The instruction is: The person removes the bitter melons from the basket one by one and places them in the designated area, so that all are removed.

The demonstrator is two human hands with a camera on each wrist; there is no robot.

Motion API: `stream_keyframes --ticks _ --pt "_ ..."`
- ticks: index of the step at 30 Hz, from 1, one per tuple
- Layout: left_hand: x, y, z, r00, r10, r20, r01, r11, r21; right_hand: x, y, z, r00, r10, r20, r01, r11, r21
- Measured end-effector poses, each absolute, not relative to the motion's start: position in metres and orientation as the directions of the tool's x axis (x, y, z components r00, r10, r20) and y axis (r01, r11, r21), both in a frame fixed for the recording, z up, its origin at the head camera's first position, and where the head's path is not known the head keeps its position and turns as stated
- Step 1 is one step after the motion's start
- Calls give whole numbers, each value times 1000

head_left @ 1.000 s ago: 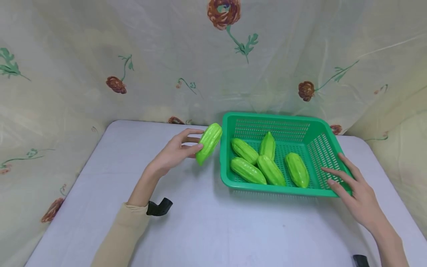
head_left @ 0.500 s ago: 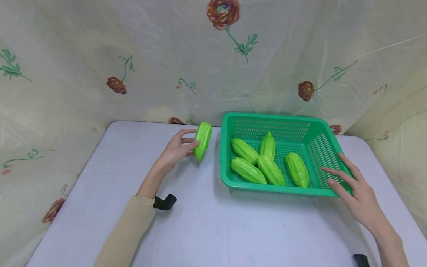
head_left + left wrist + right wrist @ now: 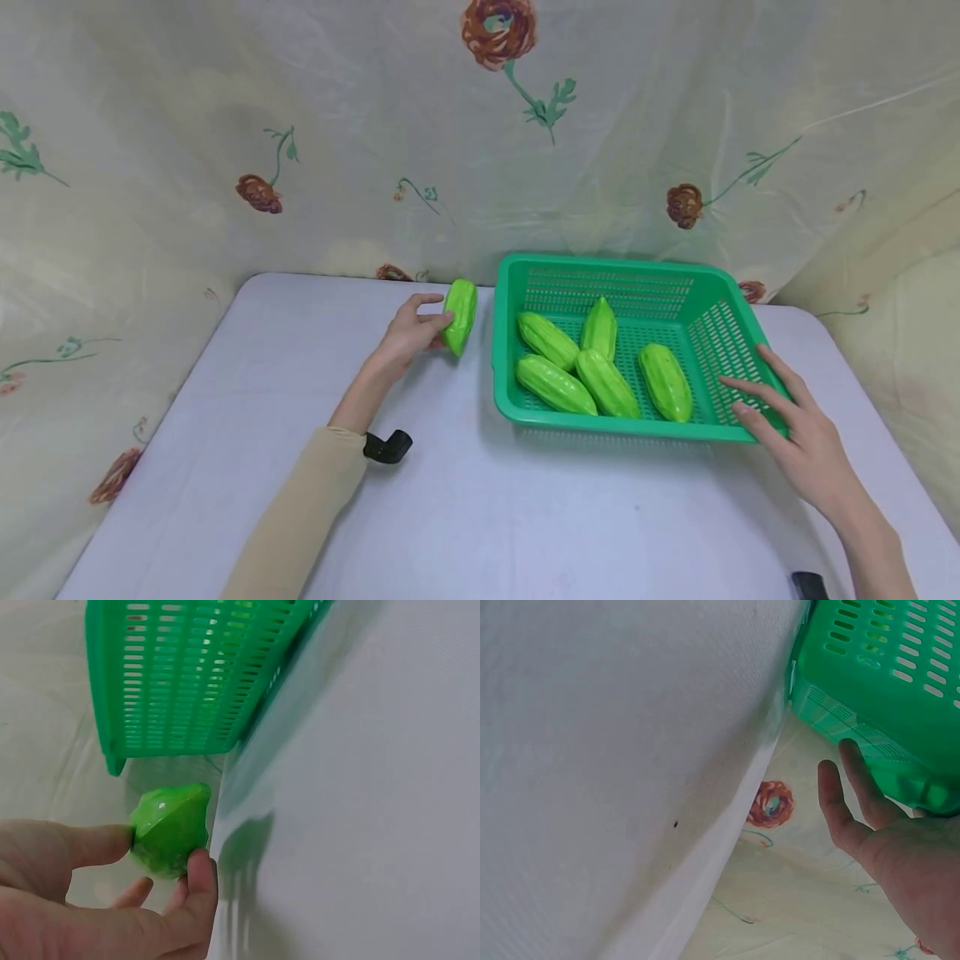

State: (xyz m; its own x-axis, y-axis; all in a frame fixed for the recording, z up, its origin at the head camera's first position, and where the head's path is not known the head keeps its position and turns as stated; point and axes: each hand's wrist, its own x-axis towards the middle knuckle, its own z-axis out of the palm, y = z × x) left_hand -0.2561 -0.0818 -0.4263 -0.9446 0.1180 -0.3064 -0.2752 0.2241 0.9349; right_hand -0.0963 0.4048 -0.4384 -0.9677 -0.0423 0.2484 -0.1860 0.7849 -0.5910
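My left hand (image 3: 408, 340) pinches a ridged bright green gourd (image 3: 461, 317) between thumb and fingers, just left of the basket. In the left wrist view the gourd (image 3: 171, 829) appears end-on, its shadow on the cloth beside it; whether it touches the table I cannot tell. Several similar gourds (image 3: 609, 383) lie in the green plastic basket (image 3: 600, 427). At the basket's right front corner my right hand (image 3: 806, 437) rests with fingers spread loosely over the rim. In the right wrist view two fingers of that hand (image 3: 911, 862) extend outside the basket wall, and the thumb is hidden.
A white cloth (image 3: 525, 517) covers the table. Behind it and at the sides hangs a pale flowered curtain (image 3: 360, 125), close to the basket's back rim. Black straps with mounts sit at both wrists, such as the left mount (image 3: 388, 447).
The left hand first drew the gourd leftward from the basket's rim, then shifted slightly right and turned it more end-on. The right hand and the basket stayed in place.
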Motion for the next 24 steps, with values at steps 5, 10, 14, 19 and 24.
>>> stream_keyframes --ticks 5,10,14,19,24 --pt "-256 -75 -433 -950 65 -305 -276 278 920 -96 405 -437 -973 -40 227 -171 786 -594" --pt "-256 -71 -439 -958 32 -286 -258 345 903 -96 405 -437 -974 -45 223 -172 785 -595" --pt "-256 -66 -442 -964 10 -265 -241 379 894 -97 405 -437 -974 -46 223 -173 787 -592" --pt "-254 -61 -443 -966 -4 -258 -240 382 893 -98 405 -438 -973 -48 228 -177 788 -590" --pt "-253 -60 -443 -964 -20 -266 -254 371 893 -97 405 -438 -971 -48 233 -181 784 -594"
